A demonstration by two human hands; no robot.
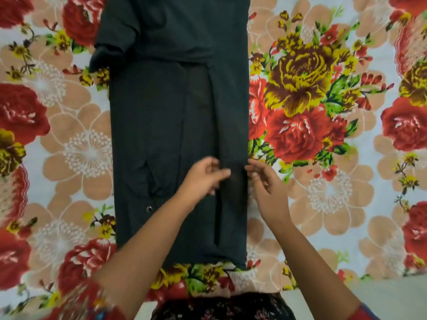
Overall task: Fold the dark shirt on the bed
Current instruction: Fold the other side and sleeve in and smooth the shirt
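The dark shirt (pixel 166 125) lies flat on the bed as a long narrow strip running away from me. Its right side is folded inward, leaving a straight right edge. A sleeve bunches out at the upper left. My left hand (pixel 203 176) hovers over the lower right part of the shirt, fingers loosely curled and blurred by motion. My right hand (pixel 265 181) is at the shirt's right edge, fingers spread and touching or just off the cloth. Neither hand clearly grips the fabric.
The bed is covered by a floral sheet (pixel 323 112) with red, yellow and peach flowers on all sides of the shirt. The sheet's near edge (pixel 381 280) shows at the lower right, with my patterned clothing below the shirt's hem.
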